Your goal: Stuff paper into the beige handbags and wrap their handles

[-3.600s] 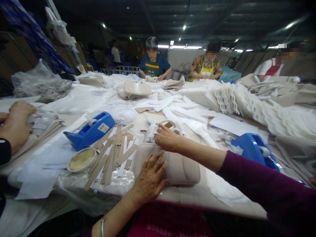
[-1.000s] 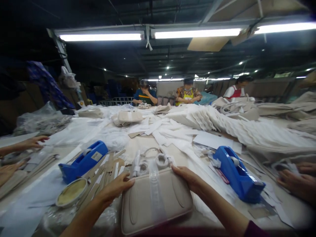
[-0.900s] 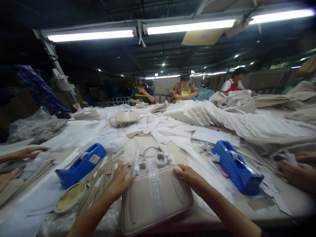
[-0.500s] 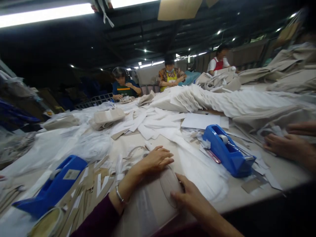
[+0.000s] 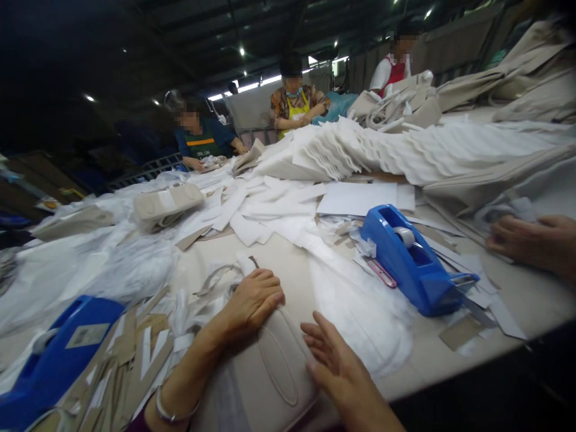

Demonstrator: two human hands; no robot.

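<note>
A beige bag-like piece [image 5: 281, 366] with an oval raised loop lies at the front of the table. My left hand [image 5: 252, 300], a bracelet on its wrist, is closed at the piece's far end; whatever its curled fingers hold is hidden. Beside the right edge of the piece, my right hand [image 5: 330, 354] has its fingers spread, nothing between them. Pale straps [image 5: 220, 279] lie just left of my left hand. White padding sheet [image 5: 355, 300] spreads out beyond my right hand.
Blue tape dispensers stand right [image 5: 414, 264] and left [image 5: 67, 348], with cut strips [image 5: 135, 360] near the left one. White sheets [image 5: 360, 144] are stacked behind. A co-worker's hands [image 5: 531, 240] work at right; three people sit across the table.
The view has tilted down and shifted. My left hand's fingers have curled closed at the piece's far end. My right hand has come off the piece's edge and opened.
</note>
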